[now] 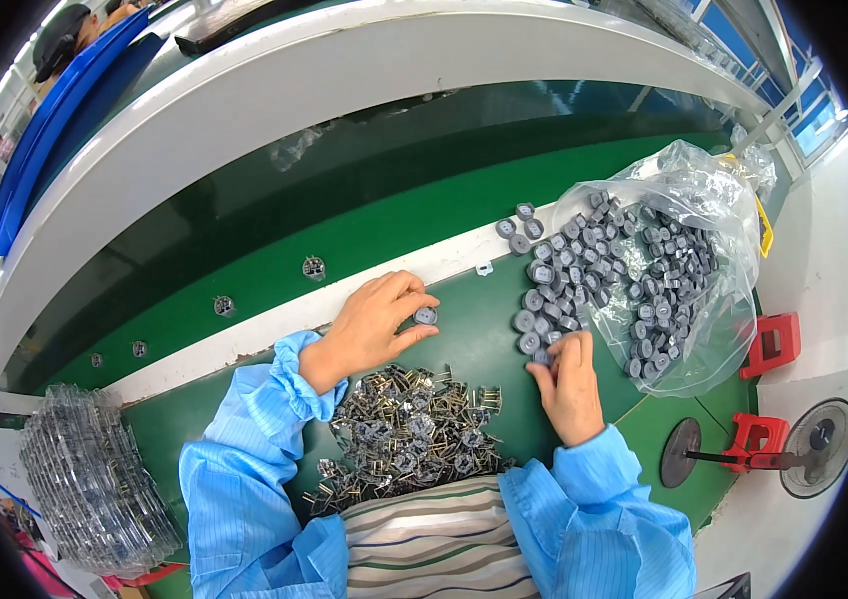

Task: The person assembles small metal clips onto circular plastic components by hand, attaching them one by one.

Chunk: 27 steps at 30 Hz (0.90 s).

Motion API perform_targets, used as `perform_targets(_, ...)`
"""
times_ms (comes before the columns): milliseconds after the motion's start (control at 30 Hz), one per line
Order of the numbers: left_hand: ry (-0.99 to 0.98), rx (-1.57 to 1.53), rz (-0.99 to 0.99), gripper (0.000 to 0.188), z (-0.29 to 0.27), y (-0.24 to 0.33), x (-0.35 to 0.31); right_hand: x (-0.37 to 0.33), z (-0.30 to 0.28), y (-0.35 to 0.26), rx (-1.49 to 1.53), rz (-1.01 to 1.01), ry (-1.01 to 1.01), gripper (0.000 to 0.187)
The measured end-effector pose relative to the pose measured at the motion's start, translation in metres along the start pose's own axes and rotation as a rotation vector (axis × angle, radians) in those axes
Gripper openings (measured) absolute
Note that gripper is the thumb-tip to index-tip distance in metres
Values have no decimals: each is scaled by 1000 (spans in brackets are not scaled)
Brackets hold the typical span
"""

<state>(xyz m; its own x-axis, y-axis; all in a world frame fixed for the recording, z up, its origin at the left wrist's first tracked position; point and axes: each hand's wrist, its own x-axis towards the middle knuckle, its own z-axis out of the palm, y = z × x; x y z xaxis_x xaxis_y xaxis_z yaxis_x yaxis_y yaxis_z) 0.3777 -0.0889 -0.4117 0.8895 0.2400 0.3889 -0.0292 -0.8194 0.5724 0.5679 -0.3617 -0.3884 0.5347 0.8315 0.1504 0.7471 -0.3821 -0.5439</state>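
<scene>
My left hand (381, 317) pinches a grey round plastic cap (425, 315) between thumb and fingers, above the green worktop's far white edge. On the right, my right hand (570, 391) reaches the near side of a heap of similar grey caps (583, 262). Its thumb and curled fingers close around one grey cap (542, 355) at the heap's edge, partly hidden by the fingers. In front of me, between my forearms, lies a pile of small metal-pinned plug inserts (414, 424) with brass-coloured prongs.
A clear plastic bag (718, 344) holds more caps at the right. Past the white ledge (464, 270), several small assemblies (314, 268) sit on a green belt (384, 235). Stacked clear trays (94, 479) stand left. A fan (821, 449) and red stools (773, 341) are at the right.
</scene>
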Motion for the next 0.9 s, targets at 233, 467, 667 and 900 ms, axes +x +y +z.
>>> perform_targets(233, -7, -2, -17, 37, 0, -1, -3, 44, -10, -42, -390, -111, 51, 28)
perform_targets(467, -18, -15, -19, 41, 0, -1, -1, 78, 43, -71, 100, -420, 11, 13)
perform_targets(667, -10, -83, -82, 40, 1, -4, -3, 77, 44, -53, 358, -409, -490, 14)
perform_targets(900, -7, -130, -75, 41, -3, -1, 2, 79, 40, -42, 561, -506, -722, 14)
